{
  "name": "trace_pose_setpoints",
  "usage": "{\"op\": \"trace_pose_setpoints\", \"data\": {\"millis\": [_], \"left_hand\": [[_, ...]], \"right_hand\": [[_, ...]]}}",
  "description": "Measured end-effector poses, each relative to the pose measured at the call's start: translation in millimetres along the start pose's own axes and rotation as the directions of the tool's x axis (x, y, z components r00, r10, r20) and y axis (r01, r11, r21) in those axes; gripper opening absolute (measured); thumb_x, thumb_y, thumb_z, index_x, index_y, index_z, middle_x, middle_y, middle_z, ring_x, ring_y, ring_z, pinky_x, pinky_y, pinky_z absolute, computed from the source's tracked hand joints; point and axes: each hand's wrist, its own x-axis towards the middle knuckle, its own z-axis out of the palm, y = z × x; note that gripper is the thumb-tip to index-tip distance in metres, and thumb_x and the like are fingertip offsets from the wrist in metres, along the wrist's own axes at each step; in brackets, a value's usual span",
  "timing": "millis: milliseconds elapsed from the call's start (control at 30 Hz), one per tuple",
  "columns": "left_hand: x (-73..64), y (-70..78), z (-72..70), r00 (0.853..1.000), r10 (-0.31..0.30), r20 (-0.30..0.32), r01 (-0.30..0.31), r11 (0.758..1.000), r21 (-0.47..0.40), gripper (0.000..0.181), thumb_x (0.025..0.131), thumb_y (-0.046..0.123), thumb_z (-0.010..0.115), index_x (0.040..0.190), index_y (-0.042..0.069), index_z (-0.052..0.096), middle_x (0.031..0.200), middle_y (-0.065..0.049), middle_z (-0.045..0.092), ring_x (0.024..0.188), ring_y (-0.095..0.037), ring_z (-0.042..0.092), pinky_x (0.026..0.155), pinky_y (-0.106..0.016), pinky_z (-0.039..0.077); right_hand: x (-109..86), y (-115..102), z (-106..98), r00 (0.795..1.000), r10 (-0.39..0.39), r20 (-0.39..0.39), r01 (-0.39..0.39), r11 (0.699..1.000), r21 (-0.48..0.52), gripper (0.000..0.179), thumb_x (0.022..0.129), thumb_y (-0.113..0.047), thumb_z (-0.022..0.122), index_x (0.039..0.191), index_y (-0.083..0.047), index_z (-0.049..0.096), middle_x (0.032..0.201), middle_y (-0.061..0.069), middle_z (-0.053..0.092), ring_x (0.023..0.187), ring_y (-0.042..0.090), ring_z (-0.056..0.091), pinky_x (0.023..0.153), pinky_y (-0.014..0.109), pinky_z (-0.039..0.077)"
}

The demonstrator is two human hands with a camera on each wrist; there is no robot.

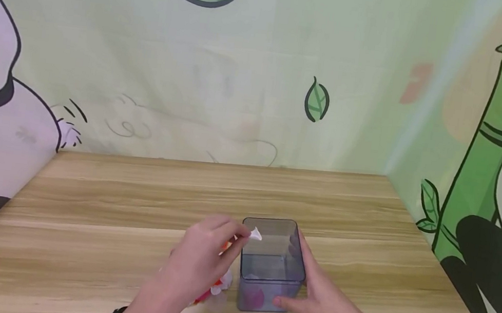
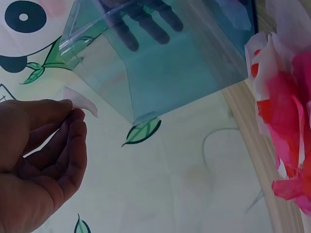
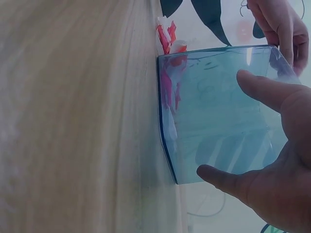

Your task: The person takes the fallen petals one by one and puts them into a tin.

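Observation:
My left hand is at the left rim of a clear bluish plastic box. Between thumb and fingertip it pinches a thin white petal-like scrap, held just above the rim; the left wrist view shows the scrap curling to a point. On the box's right side, my right hand grips the walls, thumb at the front and other fingers behind. The box stands upright on the table, open at the top, with a pale scrap low inside. A pile of red, pink and white petal-like pieces lies partly hidden behind my left hand.
The wood-grain table reaches back to a printed cloth backdrop with leaves, bamboo and panda shapes. In the left wrist view, the red and white pieces are beside the box.

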Motion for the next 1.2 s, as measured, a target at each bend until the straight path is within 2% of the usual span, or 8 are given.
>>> {"op": "trace_pose_setpoints", "data": {"millis": [167,333,467,700,867,1033,1100,1200], "left_hand": [[-1.7,1.0,6.5,0.998,0.051,0.043,-0.050,0.998,-0.036,0.018,0.080,-0.005,0.085,0.091,0.005,0.075,0.086,0.000,0.069,0.071,-0.013,0.060,0.065,-0.018,0.053],[-4.1,-0.4,8.4,0.995,0.047,0.091,-0.041,0.997,-0.065,0.020,0.082,-0.003,0.084,0.098,0.004,0.075,0.090,-0.001,0.070,0.072,-0.014,0.062,0.066,-0.017,0.054],[-6.3,-1.7,5.9,0.997,0.026,0.078,-0.021,0.998,-0.061,0.021,0.084,-0.002,0.082,0.102,0.006,0.074,0.095,0.000,0.068,0.074,-0.012,0.061,0.066,-0.020,0.054],[-13.8,-10.3,-3.6,0.998,0.004,0.058,-0.004,1.000,0.001,0.023,0.081,-0.004,0.084,0.098,0.006,0.073,0.097,0.000,0.066,0.082,-0.015,0.064,0.069,-0.026,0.057],[-19.2,-19.6,-12.7,0.992,-0.039,0.118,0.035,0.999,0.039,0.022,0.080,-0.009,0.083,0.094,0.005,0.072,0.094,-0.003,0.065,0.083,-0.017,0.065,0.073,-0.028,0.059],[-22.6,-27.2,-19.6,0.963,-0.130,0.236,0.115,0.990,0.077,0.023,0.078,-0.010,0.083,0.092,0.006,0.073,0.092,-0.002,0.065,0.084,-0.018,0.066,0.075,-0.031,0.060],[-24.0,-30.8,-20.7,0.944,-0.165,0.286,0.139,0.984,0.110,0.023,0.078,-0.011,0.081,0.090,0.006,0.073,0.090,-0.002,0.065,0.081,-0.018,0.065,0.074,-0.031,0.060],[-26.5,-37.6,-20.4,0.904,-0.220,0.367,0.162,0.970,0.181,0.019,0.079,-0.012,0.078,0.087,0.005,0.072,0.084,-0.002,0.062,0.075,-0.018,0.062,0.069,-0.031,0.059]], "right_hand": [[-0.3,0.1,-0.1,1.000,0.020,0.004,-0.020,1.000,0.015,0.128,0.082,-0.022,0.088,0.163,-0.036,-0.010,0.170,0.009,0.011,0.147,0.033,0.031,0.117,0.032,0.022],[-0.5,0.3,-0.3,1.000,0.015,0.007,-0.015,1.000,0.016,0.128,0.083,-0.021,0.088,0.164,-0.034,-0.010,0.170,0.011,0.011,0.147,0.034,0.031,0.118,0.036,0.023],[0.1,0.5,-0.2,1.000,0.015,0.010,-0.015,1.000,0.028,0.127,0.083,-0.017,0.087,0.164,-0.034,-0.010,0.170,0.009,0.009,0.148,0.034,0.028,0.118,0.041,0.021],[1.2,0.1,0.8,1.000,0.014,0.000,-0.014,1.000,0.009,0.129,0.081,-0.015,0.089,0.165,-0.030,-0.009,0.170,0.010,0.009,0.149,0.033,0.027,0.117,0.052,0.020],[1.0,0.0,0.8,1.000,0.029,0.005,-0.029,0.999,0.019,0.130,0.081,-0.016,0.089,0.164,-0.030,-0.010,0.171,0.007,0.006,0.151,0.030,0.022,0.118,0.050,0.018],[0.8,0.5,0.7,1.000,0.027,0.008,-0.027,0.999,0.023,0.130,0.081,-0.015,0.089,0.164,-0.033,-0.010,0.171,0.006,0.005,0.151,0.030,0.021,0.118,0.050,0.017],[0.7,0.9,0.6,1.000,0.027,0.007,-0.027,0.999,0.022,0.130,0.081,-0.016,0.088,0.164,-0.034,-0.011,0.171,0.006,0.005,0.152,0.030,0.020,0.118,0.049,0.017],[0.4,1.1,0.5,1.000,0.022,0.007,-0.022,1.000,0.019,0.130,0.081,-0.016,0.088,0.164,-0.033,-0.011,0.171,0.006,0.005,0.152,0.031,0.020,0.118,0.051,0.017]]}}
